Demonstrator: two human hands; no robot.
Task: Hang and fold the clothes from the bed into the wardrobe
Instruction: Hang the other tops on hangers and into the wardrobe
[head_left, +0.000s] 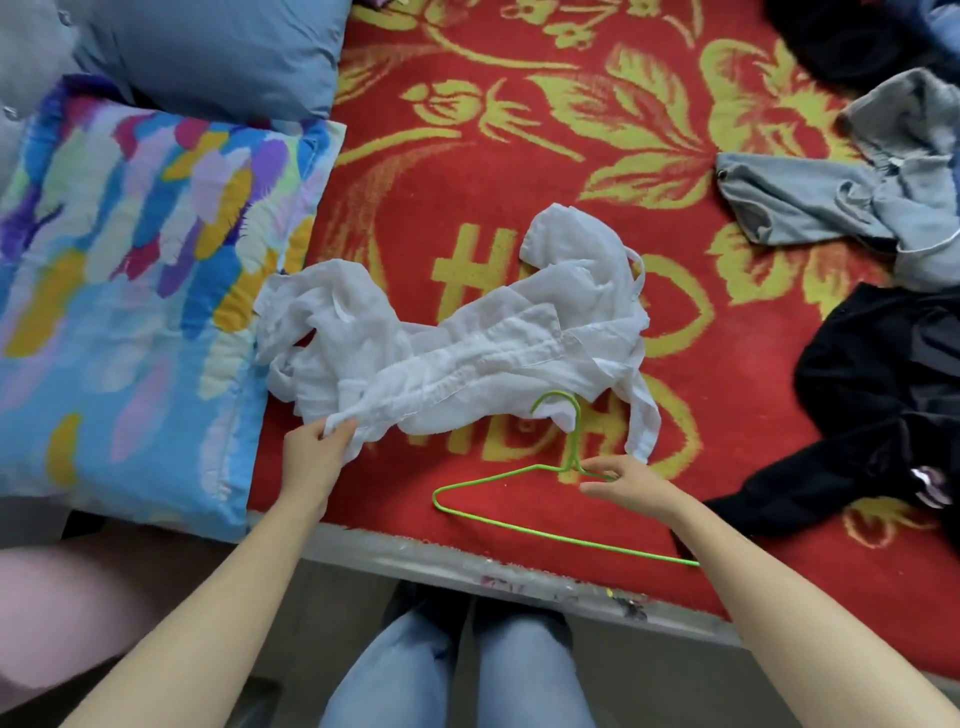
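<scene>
The left hand (317, 447) pinches the white shirt's (467, 332) near hem on the bed (519, 130); the right hand (623, 486) pinches the green hanger's (575, 436) neck. The shirt sprawls nine-to-three, at twelve o'clock from the hanger, whose hook overlaps its edge

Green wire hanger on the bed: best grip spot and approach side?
Grip the green hanger at its neck, where the stem meets the shoulder wires, from above on the near side. It lies flat on the red blanket, hook pointing away onto the white shirt, so the neck is stiff and clear. The right hand pinches there.
</scene>
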